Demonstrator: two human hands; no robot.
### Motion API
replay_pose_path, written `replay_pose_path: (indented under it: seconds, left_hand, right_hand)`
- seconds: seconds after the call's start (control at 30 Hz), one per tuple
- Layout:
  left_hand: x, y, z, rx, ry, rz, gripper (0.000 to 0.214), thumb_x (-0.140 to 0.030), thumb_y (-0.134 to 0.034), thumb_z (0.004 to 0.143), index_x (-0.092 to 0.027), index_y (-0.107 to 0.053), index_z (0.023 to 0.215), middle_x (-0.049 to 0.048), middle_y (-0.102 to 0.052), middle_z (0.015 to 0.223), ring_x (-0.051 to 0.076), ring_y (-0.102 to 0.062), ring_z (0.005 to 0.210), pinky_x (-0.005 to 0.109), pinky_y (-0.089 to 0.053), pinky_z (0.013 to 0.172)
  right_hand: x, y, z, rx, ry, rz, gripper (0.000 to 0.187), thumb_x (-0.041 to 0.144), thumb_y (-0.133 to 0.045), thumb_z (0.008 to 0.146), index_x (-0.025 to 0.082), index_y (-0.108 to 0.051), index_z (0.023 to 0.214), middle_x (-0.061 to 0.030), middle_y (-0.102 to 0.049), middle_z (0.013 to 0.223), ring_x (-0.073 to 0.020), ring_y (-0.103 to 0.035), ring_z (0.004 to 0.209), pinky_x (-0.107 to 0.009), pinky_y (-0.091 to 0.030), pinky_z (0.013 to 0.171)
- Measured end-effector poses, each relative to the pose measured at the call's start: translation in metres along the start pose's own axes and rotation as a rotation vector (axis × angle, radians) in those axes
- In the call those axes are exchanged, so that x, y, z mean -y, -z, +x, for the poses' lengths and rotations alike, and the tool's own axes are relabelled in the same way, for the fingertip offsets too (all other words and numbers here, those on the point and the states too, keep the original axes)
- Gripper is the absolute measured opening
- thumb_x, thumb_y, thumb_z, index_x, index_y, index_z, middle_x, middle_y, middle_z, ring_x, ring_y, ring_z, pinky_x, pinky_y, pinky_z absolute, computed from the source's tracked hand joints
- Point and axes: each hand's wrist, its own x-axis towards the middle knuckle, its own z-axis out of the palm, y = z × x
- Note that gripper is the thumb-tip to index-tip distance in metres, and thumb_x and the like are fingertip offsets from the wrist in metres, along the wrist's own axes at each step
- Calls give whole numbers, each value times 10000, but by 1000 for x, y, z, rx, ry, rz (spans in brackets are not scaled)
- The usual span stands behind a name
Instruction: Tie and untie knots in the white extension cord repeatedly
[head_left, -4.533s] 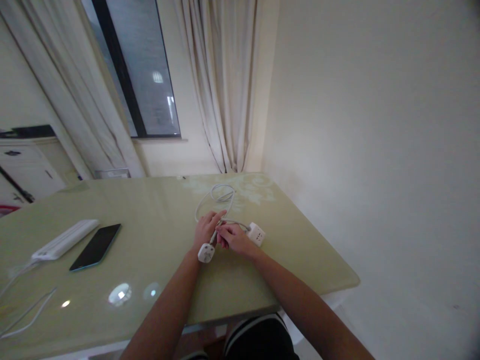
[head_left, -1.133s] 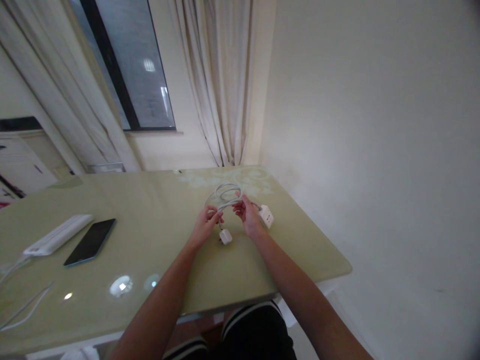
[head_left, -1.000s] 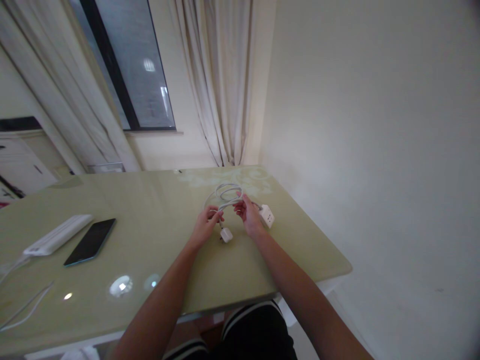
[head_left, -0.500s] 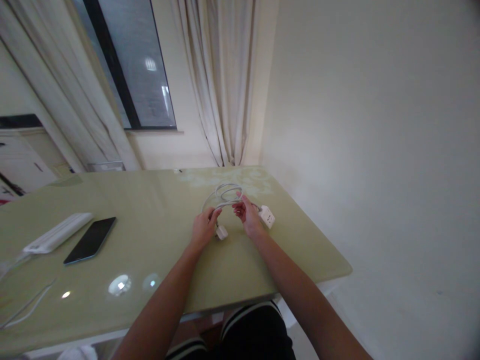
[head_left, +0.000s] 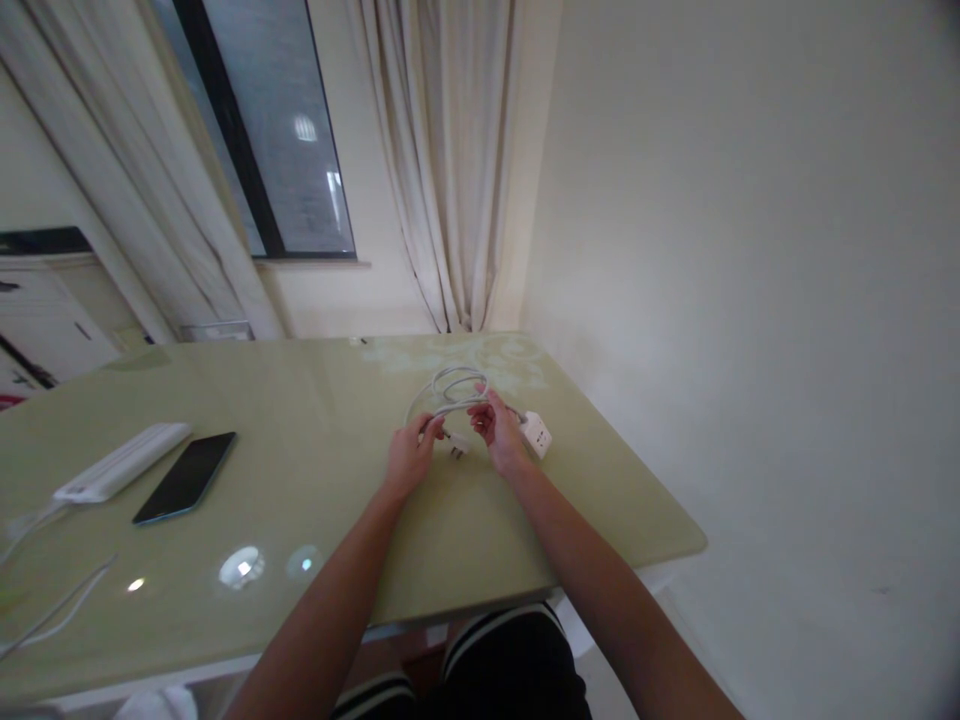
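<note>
A pale grey power cord (head_left: 459, 372) lies in loose loops between my hands, near the right end of the table. My left hand (head_left: 412, 452) is closed round the left side of the loops. From its fingers sticks out the cord's white plug (head_left: 458, 446), its prongs pointing down toward me. My right hand (head_left: 498, 432) pinches the right side of the loops, thumb on top and the other fingers curled below. Just right of that hand, at the cord's other end, sits a white socket block (head_left: 536, 434) with holes in its face.
On the left of the glossy greenish table (head_left: 315, 400) lie a black phone (head_left: 185, 478) and a long white power strip (head_left: 124, 462). A thin white cable (head_left: 64, 610) is near the front left. The wall (head_left: 750, 300) borders the right side; curtains (head_left: 450, 160) hang behind.
The plug has swung up and to the right by my left hand, and its prongs now show. Both hands keep their hold on the cord.
</note>
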Motion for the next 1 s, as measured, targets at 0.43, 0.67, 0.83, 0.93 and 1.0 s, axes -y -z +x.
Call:
replay_pose_path:
  seconds: [0.43, 0.67, 0.83, 0.93, 1.0]
  left_hand:
    - [8, -6, 2, 58, 46, -86, 374, -504, -467, 979, -204, -687, 940, 72, -773, 849, 213, -683, 735, 327, -507, 725]
    - [1, -5, 1, 98, 52, -120, 446, -541, -399, 971, -206, -637, 799, 29, -670, 651, 199, -629, 654, 304, -451, 660]
    - [0, -4, 0, 73, 31, -30, 495, -575, -403, 959, -214, -579, 670, 7, -574, 592, 183, -558, 605, 292, -373, 594]
    - [0, -2, 1, 78, 24, -36, 493, -575, -423, 953, -209, -614, 684, 17, -618, 622, 191, -596, 637, 295, -407, 621]
    - [0, -3, 1, 77, 34, -58, 487, -574, -435, 951, -205, -646, 715, 27, -662, 655, 201, -637, 664, 302, -445, 652]
  right_hand:
    - [0, -1, 0, -31, -1, -19, 549, 557, -748, 781, 191, -744, 1191, 9, -697, 686, -95, -541, 534, -215, -403, 513]
    - [2, -1, -1, -24, 2, -8, 553, 533, -769, 765, 177, -749, 1188, 5, -698, 683, -90, -532, 538, -206, -401, 509]
    - [3, -2, -1, -79, -3, -2, 518, 515, -781, 747, 171, -762, 1134, 9, -686, 660, -89, -518, 527, -208, -397, 501]
    - [4, -2, -1, -82, 2, -4, 496, 507, -777, 754, 173, -762, 1120, 10, -682, 658, -88, -509, 522, -209, -392, 496]
    - [4, -2, -1, -81, 5, -17, 479, 506, -766, 766, 174, -760, 1110, 11, -679, 660, -88, -501, 519, -213, -386, 494]
